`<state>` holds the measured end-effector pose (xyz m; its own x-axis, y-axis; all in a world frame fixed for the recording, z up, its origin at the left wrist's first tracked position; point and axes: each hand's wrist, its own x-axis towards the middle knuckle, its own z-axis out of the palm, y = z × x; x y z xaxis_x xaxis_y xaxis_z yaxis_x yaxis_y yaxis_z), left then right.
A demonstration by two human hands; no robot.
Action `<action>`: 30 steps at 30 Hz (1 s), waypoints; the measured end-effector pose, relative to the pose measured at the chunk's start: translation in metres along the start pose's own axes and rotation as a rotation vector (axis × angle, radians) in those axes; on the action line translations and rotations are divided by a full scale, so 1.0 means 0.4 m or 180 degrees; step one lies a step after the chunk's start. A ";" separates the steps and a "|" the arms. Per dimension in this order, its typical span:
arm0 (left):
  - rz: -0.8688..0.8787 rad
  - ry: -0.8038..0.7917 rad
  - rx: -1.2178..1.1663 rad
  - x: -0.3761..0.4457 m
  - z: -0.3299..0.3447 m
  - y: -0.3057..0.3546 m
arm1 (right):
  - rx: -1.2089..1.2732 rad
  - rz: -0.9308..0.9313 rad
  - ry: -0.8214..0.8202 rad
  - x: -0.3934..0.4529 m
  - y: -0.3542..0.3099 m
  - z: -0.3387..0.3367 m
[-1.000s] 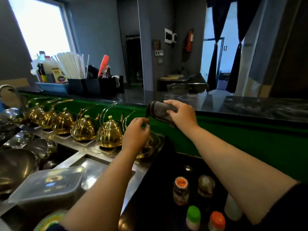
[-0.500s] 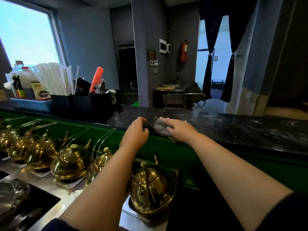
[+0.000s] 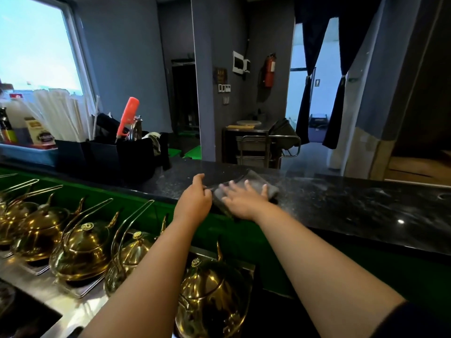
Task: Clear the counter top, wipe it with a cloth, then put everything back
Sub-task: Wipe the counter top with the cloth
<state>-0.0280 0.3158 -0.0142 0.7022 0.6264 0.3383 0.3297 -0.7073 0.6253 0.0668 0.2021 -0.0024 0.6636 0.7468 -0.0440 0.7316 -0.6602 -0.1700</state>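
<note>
Wiping looks just begun: the right hand [image 3: 244,201] presses flat, fingers spread, on the grey cloth [image 3: 258,184] lying on the black worktop [image 3: 353,203], while the left hand [image 3: 195,193] pinches its near edge. Black organizer boxes [image 3: 117,154] remain uncleared; putting back is left.

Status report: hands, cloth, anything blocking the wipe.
Right hand flat on grey cloth, pressing it onto black stone counter. Left hand pinching cloth's left edge. Black organiser boxes stand at counter's left end.
</note>
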 end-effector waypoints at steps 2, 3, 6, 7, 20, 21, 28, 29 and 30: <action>-0.0090 0.0074 -0.0119 0.021 0.014 0.018 | -0.0048 -0.0218 -0.0177 0.008 0.012 -0.006; -0.0114 0.0054 -0.0170 0.031 0.023 0.028 | -0.0029 -0.0234 -0.0229 0.015 0.034 -0.014; -0.0186 -0.0148 -0.0343 0.062 0.057 0.060 | 0.0092 0.0097 -0.0219 0.048 0.120 -0.036; -0.0210 -0.0207 -0.0321 0.073 0.066 0.069 | 0.0136 0.0296 -0.0164 0.061 0.142 -0.041; -0.0027 -0.0322 0.0738 0.123 0.121 0.049 | 0.0211 0.0386 -0.0351 0.261 0.199 -0.065; 0.0003 -0.0358 0.0772 0.124 0.121 0.048 | 0.0186 0.0614 -0.0286 0.275 0.213 -0.067; 0.0115 -0.0387 0.0932 0.128 0.129 0.050 | -0.0208 0.0278 -0.0416 0.327 0.113 -0.059; 0.0102 -0.0391 0.0935 0.129 0.127 0.049 | -0.0225 0.0142 -0.0500 0.335 0.121 -0.056; 0.0113 -0.0391 0.0947 0.129 0.125 0.047 | -0.0241 0.0054 -0.0536 0.341 0.140 -0.059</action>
<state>0.0460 0.3183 -0.0201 0.7816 0.5682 0.2575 0.4609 -0.8041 0.3756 0.2018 0.2650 0.0052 0.6451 0.7342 -0.2115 0.7344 -0.6722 -0.0935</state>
